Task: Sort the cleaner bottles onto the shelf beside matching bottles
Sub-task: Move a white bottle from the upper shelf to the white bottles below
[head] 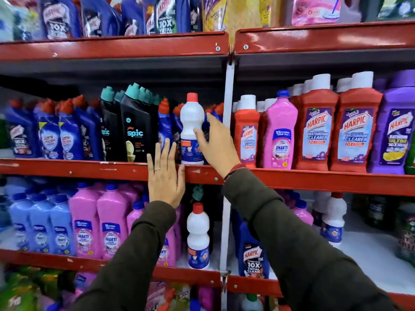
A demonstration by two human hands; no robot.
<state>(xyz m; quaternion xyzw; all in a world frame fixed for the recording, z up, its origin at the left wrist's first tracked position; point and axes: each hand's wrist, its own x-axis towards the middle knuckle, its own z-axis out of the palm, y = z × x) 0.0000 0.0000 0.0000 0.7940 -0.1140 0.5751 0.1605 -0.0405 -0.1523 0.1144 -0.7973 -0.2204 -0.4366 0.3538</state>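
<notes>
A white bottle with a red cap and blue label (192, 122) stands upright on the middle red shelf (89, 169), among blue Harpic bottles. My right hand (215, 142) is at its right side, fingers spread and touching the label, not closed around it. My left hand (165, 176) lies flat and open against the shelf's front edge, fingertips at a blue bottle (164, 124). A matching white bottle (198, 236) stands on the shelf below, and another white bottle (333, 218) is further right there.
Black Spic bottles (134, 129) stand left of the blue ones. Red Harpic bottles (316, 129), a pink Shakti bottle (279, 135) and purple bottles (397, 131) fill the right bay. Pink bottles (98, 223) and light blue bottles (40, 223) sit below. A white upright post (228, 104) divides the bays.
</notes>
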